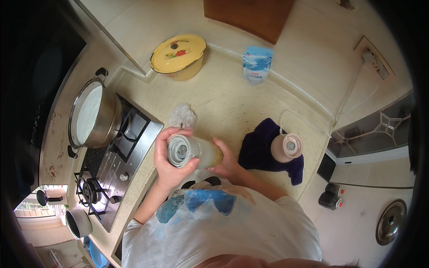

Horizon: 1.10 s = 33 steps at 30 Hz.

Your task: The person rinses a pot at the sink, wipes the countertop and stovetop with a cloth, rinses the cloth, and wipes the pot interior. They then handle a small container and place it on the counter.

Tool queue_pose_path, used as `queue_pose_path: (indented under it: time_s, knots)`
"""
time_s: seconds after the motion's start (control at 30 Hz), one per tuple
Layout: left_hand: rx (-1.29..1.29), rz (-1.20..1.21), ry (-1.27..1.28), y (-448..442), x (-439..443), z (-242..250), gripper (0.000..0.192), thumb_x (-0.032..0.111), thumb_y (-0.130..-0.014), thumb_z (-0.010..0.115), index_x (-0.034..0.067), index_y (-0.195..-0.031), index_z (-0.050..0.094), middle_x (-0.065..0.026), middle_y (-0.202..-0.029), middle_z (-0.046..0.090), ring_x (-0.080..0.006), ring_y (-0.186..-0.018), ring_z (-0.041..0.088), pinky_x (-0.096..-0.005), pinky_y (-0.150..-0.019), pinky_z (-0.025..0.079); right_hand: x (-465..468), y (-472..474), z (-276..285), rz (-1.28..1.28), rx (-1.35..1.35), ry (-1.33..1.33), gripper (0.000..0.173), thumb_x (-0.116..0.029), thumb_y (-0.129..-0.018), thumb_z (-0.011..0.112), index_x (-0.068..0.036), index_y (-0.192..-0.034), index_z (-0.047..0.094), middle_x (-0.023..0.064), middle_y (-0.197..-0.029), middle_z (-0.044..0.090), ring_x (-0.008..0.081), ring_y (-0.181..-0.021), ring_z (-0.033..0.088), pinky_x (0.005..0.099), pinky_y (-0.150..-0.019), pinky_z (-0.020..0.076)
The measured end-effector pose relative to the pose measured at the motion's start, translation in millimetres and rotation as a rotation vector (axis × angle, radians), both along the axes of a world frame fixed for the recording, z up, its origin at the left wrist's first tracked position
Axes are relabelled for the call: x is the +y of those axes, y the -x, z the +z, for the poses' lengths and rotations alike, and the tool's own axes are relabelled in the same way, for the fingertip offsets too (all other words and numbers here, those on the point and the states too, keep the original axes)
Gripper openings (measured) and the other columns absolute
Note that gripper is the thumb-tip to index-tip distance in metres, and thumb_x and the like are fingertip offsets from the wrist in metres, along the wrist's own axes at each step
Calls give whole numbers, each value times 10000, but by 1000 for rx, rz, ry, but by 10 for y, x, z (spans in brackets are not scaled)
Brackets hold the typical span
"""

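Note:
A blender cup (pixel 207 152) is held sideways between both hands above the counter's front edge. Its pale grey screw-on blade base (pixel 181 151) faces up towards me, and yellowish matter shows in the far end. My left hand (pixel 171 167) wraps around the base end, thumb below and fingers above. My right hand (pixel 228 160) grips the other end; part of it is hidden behind the cup. To the right, a pink blender motor base (pixel 285 149) stands on a dark purple cloth (pixel 258 144), its coupling socket facing up. Just beyond my left hand lies a crumpled white cloth (pixel 182 114).
On the left, a large steel pot (pixel 104 117) of white liquid stands on the gas stove (pixel 130 147). A yellow enamel lidded pot (pixel 181 63) and a blue-white pouch (pixel 257 65) stand at the back. The motor base's white cord (pixel 303 117) trails towards the wall socket (pixel 375 62).

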State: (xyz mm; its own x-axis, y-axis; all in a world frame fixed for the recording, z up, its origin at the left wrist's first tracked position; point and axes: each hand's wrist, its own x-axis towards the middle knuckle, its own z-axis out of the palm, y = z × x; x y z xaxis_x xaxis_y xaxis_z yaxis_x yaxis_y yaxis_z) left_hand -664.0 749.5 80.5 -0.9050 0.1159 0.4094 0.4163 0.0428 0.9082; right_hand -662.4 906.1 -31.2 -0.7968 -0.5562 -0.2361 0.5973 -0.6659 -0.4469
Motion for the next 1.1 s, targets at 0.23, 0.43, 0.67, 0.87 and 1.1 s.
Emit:
queue_pose_path:
  time_s: [0.23, 0.43, 0.67, 0.87, 1.1]
  knots:
    - [-22, -166, 240, -70, -76, 38, 708, 130, -646, 850, 25, -1217, 444, -152, -1140, 610, -237, -1114, 581, -380, -963, 457, -62, -151, -40, 39, 505, -354, 497, -537, -953, 448, -139, -1233, 546, 133, -1071, 640, 351, -764, 649, 433, -607, 572]
    - [-29, 37, 27, -150, -196, -91, 699, 93, -699, 817, 46, -1260, 402, -97, -1144, 615, -201, -1043, 606, -353, -915, 483, -66, -217, -177, -45, 317, -482, 566, -559, -949, 443, -149, -1339, 450, 116, -1308, 515, 338, -839, 652, 408, -636, 560]
    - [16, 334, 102, -378, -218, -16, 699, 122, -648, 831, 78, -1238, 458, -73, -1086, 624, -164, -1009, 601, -317, -904, 472, -252, -151, -274, 184, 11, 162, 592, -485, -943, 513, -39, -1326, 436, 127, -1277, 517, 238, -1119, 560, 306, -843, 493]
    - [-20, 354, 162, -636, -514, 122, 609, 191, -608, 849, 96, -1117, 528, -65, -993, 624, -181, -955, 623, -313, -850, 493, -658, -341, 59, 60, 476, -331, 483, -422, -955, 464, -32, -1238, 494, 80, -1061, 609, 189, -940, 625, 297, -758, 536]
    - [-57, 325, 132, -925, -966, -7, 598, 163, -627, 871, 71, -1112, 534, -60, -1056, 644, -148, -944, 635, -306, -839, 513, -979, -537, 144, 396, -205, -149, 508, -606, -931, 368, -148, -1000, 576, 25, -700, 572, 134, -381, 397, 238, -319, 311]
